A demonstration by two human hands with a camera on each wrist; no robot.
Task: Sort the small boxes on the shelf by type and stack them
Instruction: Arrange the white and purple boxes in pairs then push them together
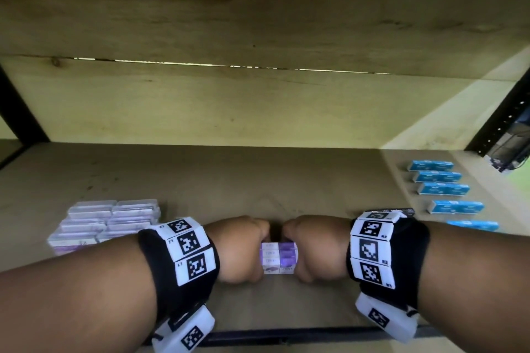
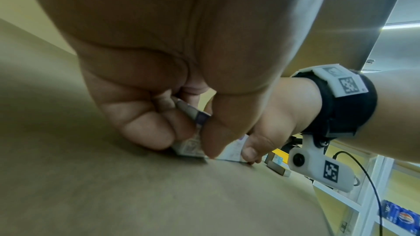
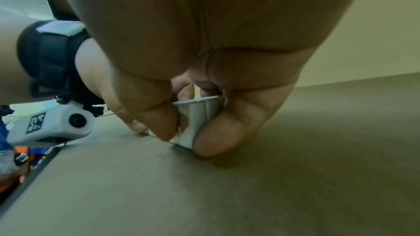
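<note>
A small stack of purple-and-white boxes [image 1: 278, 258] stands on the brown shelf board [image 1: 258, 180] near its front edge. My left hand [image 1: 243, 249] grips the stack's left end and my right hand [image 1: 312, 249] grips its right end, fingers curled round it. In the left wrist view my thumb and fingers pinch the stack [image 2: 193, 147] from both sides. The right wrist view shows the stack's white end [image 3: 193, 123] between my thumb and fingers. A block of stacked purple boxes [image 1: 106, 222] sits at the left. Several blue boxes [image 1: 443, 189] lie in a row at the right.
A dark box [image 1: 401, 211] lies just behind my right wrist. The wooden back wall [image 1: 258, 94] closes the shelf behind. Black metal uprights [image 1: 499, 129] frame the right side. The shelf's dark front edge [image 1: 286, 335] runs below my wrists.
</note>
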